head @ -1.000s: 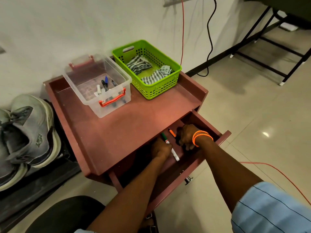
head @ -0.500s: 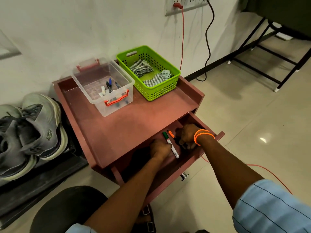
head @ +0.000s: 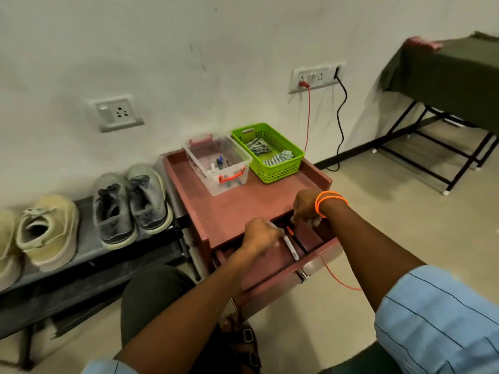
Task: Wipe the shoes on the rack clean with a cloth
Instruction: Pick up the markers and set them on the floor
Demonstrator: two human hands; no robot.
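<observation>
Two grey shoes stand side by side on the low black rack left of the red-brown cabinet, and a beige shoe stands further left. Striped cloths lie in the green basket on the cabinet top. Both my hands are at the open drawer. My left hand is curled, knuckles up, beside a white marker. My right hand, with orange bands at the wrist, has its fingers bent down into the drawer. What the fingers hold is hidden.
A clear plastic box with markers stands next to the basket. Red and black cables hang from a wall socket behind the cabinet. A table with a dark green cover stands at the right on black legs. Tiled floor lies between.
The view has lifted and pulled back, so the rack and more shoes show. My right hand has risen from inside the drawer toward the cabinet top's edge. My left hand stays in the drawer.
</observation>
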